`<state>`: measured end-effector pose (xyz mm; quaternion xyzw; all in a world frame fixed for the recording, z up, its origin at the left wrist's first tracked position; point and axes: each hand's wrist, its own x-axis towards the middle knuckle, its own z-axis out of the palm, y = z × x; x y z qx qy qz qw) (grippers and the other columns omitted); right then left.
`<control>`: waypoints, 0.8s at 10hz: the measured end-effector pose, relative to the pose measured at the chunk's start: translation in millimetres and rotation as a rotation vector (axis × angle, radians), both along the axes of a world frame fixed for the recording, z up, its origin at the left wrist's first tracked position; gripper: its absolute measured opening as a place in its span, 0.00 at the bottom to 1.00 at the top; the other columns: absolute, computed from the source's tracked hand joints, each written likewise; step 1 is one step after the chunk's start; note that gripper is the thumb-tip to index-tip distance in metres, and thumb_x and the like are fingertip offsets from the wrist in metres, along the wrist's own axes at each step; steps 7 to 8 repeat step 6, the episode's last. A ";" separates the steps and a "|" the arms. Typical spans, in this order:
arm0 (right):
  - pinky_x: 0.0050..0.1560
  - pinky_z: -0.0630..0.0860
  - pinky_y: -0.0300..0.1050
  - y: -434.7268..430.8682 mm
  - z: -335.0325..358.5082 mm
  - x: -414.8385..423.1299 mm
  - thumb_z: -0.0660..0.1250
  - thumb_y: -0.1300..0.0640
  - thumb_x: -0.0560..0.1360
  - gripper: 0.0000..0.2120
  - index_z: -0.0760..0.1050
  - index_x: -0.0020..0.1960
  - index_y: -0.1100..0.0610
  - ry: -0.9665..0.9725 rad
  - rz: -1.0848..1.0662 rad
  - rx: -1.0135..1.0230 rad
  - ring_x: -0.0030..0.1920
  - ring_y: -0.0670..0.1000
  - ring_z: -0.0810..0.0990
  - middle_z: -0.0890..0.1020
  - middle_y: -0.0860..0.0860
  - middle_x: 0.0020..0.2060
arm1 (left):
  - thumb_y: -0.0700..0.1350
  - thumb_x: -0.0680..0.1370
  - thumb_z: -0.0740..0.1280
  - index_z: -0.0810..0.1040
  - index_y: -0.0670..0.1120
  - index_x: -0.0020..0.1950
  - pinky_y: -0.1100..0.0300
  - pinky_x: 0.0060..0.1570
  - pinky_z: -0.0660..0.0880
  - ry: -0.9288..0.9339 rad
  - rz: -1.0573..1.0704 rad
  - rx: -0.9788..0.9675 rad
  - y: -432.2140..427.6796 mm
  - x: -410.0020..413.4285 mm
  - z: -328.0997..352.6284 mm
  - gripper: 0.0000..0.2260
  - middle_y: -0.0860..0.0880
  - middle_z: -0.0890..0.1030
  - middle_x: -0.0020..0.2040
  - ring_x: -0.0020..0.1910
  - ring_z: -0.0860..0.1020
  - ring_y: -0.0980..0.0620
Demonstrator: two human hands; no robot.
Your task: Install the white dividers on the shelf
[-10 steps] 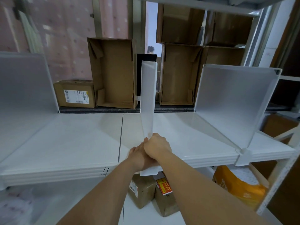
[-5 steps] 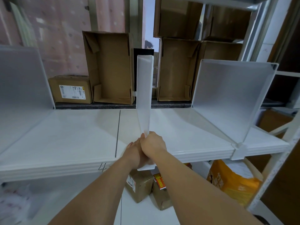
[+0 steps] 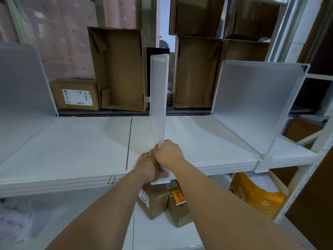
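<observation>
A white translucent divider (image 3: 158,98) stands edge-on and upright on the white shelf (image 3: 72,150), running from the front lip to the back. My left hand (image 3: 146,166) and my right hand (image 3: 168,156) both clasp its front lower end at the shelf's front edge, the right over the left. Its front clip (image 3: 160,181) hangs over the lip below my hands. A second divider (image 3: 255,103) is clipped to the shelf at the right. A third divider (image 3: 21,82) stands at the far left.
Open cardboard boxes (image 3: 119,69) and a labelled closed box (image 3: 75,93) stand behind the shelf. On the lower shelf lie taped parcels (image 3: 153,199) and an orange bag (image 3: 255,195). A metal rack upright (image 3: 306,177) rises at the right.
Both hands stay clasped on the divider's front end. The view shifted slightly, and the divider still stands upright at the same spot on the shelf.
</observation>
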<state>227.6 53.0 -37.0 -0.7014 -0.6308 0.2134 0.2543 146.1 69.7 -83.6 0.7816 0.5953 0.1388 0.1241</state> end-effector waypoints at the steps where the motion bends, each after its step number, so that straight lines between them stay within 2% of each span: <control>1: 0.54 0.75 0.48 0.1 -2.5 0.1 0.54 0.52 0.81 0.16 0.70 0.63 0.60 -0.003 -0.006 0.003 0.56 0.57 0.79 0.78 0.58 0.58 | 0.53 0.70 0.67 0.68 0.46 0.69 0.53 0.69 0.65 0.040 0.006 0.011 0.8 0.5 -1.4 0.29 0.49 0.75 0.64 0.63 0.73 0.49; 2: 0.53 0.75 0.48 -1.8 -5.2 -1.3 0.54 0.51 0.82 0.16 0.71 0.62 0.59 0.012 -0.027 0.013 0.55 0.57 0.79 0.79 0.57 0.56 | 0.58 0.73 0.64 0.60 0.48 0.75 0.49 0.75 0.52 0.107 0.025 0.007 -2.1 1.3 -3.3 0.33 0.50 0.69 0.70 0.71 0.65 0.50; 3: 0.53 0.76 0.48 -7.5 -6.4 -4.8 0.54 0.51 0.81 0.15 0.72 0.60 0.59 -0.021 -0.086 -0.014 0.54 0.56 0.80 0.80 0.56 0.55 | 0.58 0.75 0.62 0.59 0.47 0.74 0.51 0.74 0.57 0.085 0.032 0.090 -11.4 -3.7 -4.7 0.32 0.49 0.70 0.69 0.70 0.67 0.50; 4: 0.53 0.77 0.49 -16.1 -10.4 -5.9 0.53 0.53 0.82 0.15 0.73 0.59 0.60 -0.008 -0.114 -0.055 0.53 0.57 0.80 0.80 0.57 0.54 | 0.55 0.75 0.64 0.61 0.48 0.74 0.51 0.71 0.63 0.040 -0.003 0.073 -17.6 -9.1 -1.3 0.30 0.48 0.72 0.68 0.68 0.70 0.48; 5: 0.51 0.76 0.48 -22.7 -16.5 -3.8 0.56 0.53 0.80 0.14 0.75 0.56 0.61 0.037 -0.057 -0.055 0.52 0.58 0.80 0.81 0.58 0.52 | 0.45 0.75 0.64 0.67 0.50 0.70 0.51 0.66 0.69 -0.217 -0.040 -0.094 -23.5 -17.2 8.7 0.23 0.48 0.76 0.65 0.63 0.74 0.47; 6: 0.56 0.75 0.47 -31.4 -20.0 1.1 0.60 0.56 0.78 0.12 0.74 0.59 0.58 0.110 -0.027 -0.009 0.55 0.57 0.79 0.80 0.57 0.54 | 0.36 0.76 0.59 0.72 0.47 0.68 0.53 0.67 0.69 -0.588 0.009 -0.206 -30.0 -24.9 15.9 0.21 0.47 0.77 0.65 0.64 0.74 0.48; 8: 0.56 0.75 0.47 -31.4 -20.0 1.1 0.60 0.56 0.78 0.12 0.74 0.59 0.58 0.110 -0.027 -0.009 0.55 0.57 0.79 0.80 0.57 0.54 | 0.36 0.76 0.59 0.72 0.47 0.68 0.53 0.67 0.69 -0.588 0.009 -0.206 -30.0 -24.9 15.9 0.21 0.47 0.77 0.65 0.64 0.74 0.48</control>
